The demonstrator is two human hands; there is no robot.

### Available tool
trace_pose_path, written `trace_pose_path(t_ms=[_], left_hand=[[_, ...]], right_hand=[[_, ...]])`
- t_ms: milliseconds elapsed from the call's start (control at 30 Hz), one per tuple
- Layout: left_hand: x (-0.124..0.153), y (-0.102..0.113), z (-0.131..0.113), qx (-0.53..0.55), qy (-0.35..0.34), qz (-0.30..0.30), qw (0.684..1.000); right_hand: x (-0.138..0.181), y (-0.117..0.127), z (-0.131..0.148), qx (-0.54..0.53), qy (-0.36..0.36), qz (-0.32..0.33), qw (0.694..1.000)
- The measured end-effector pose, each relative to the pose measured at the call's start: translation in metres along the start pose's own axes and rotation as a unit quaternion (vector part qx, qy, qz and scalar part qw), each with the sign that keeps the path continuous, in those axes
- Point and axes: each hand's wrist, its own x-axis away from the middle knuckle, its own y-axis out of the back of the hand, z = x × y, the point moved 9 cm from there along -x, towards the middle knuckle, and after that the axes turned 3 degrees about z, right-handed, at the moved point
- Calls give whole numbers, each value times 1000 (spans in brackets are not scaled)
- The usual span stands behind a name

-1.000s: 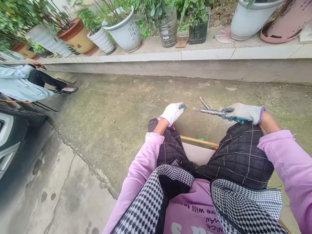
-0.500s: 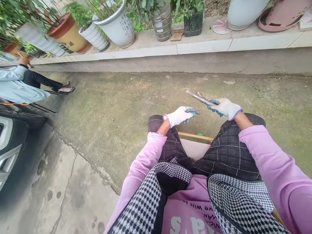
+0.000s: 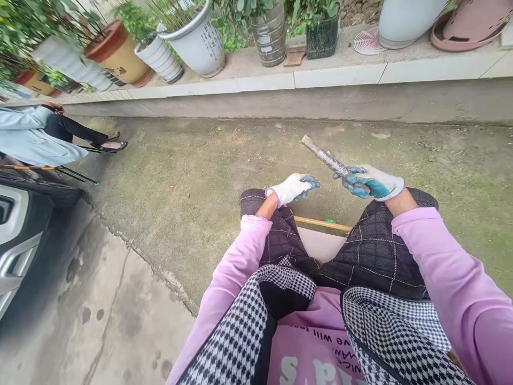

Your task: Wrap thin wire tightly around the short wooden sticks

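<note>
I sit with my knees apart over a concrete yard. My right hand (image 3: 371, 182), in a white glove with a blue-green palm, is closed round one end of a short grey metal rod (image 3: 325, 156). The rod points up and to the left, away from me. My left hand (image 3: 293, 187), gloved the same way, rests on my left knee with its fingers curled; whether anything is in them I cannot make out. A pale board with a wooden edge (image 3: 323, 223) lies between my legs.
Several potted plants (image 3: 195, 37) stand on a raised tiled ledge (image 3: 340, 75) at the far side. Another person (image 3: 44, 136) in a light blue top sits at the far left. Part of a car (image 3: 18, 224) shows at the left edge.
My right hand has drawn in from the right and tipped the rod from nearly level to pointing up-left. My left hand has curled and settled on the knee.
</note>
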Motion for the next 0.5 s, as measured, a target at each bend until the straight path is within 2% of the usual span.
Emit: trace_pose_path(t_ms=[100, 200, 300, 500], left_hand=[[-10, 2, 5, -10, -14, 1, 1000], [-20, 3, 3, -6, -41, -7, 999], [-25, 8, 2, -1, -39, -30, 999], [-15, 20, -4, -4, -42, -44, 998]], right_hand=[[3, -25, -13, 74, -70, 117, 988], [4, -38, -20, 141, -119, 179, 966], [6, -34, -13, 177, -124, 169, 962], [17, -14, -8, 220, -157, 97, 958]])
